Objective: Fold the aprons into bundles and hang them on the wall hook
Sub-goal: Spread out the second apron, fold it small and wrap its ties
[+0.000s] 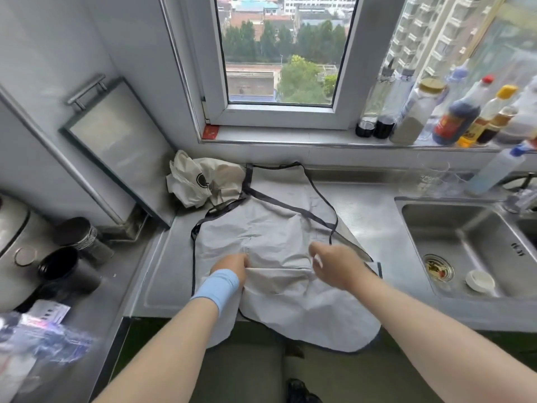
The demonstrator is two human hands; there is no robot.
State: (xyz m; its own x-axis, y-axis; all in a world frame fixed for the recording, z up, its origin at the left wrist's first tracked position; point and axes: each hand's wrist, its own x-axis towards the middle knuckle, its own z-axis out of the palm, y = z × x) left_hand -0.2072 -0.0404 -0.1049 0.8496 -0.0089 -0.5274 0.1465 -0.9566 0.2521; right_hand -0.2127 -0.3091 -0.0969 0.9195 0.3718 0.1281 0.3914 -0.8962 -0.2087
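A light grey apron [270, 228] with dark trim and straps lies spread on the steel counter [374, 216], its lower end hanging over the front edge. My left hand [232, 264], with a blue wristband, pinches a fold of the cloth near the apron's middle. To the right, my right hand [334, 264] grips the same raised fold. A second, cream apron [203, 181] lies crumpled at the back left of the counter. No wall hook is in view.
A steel sink [470, 245] with a small white cup lies to the right. Several bottles [453, 117] line the windowsill. Dark cups [69, 269] and a rice cooker [14, 228] stand at the left, near a metal tray [116, 146] leaning on the wall.
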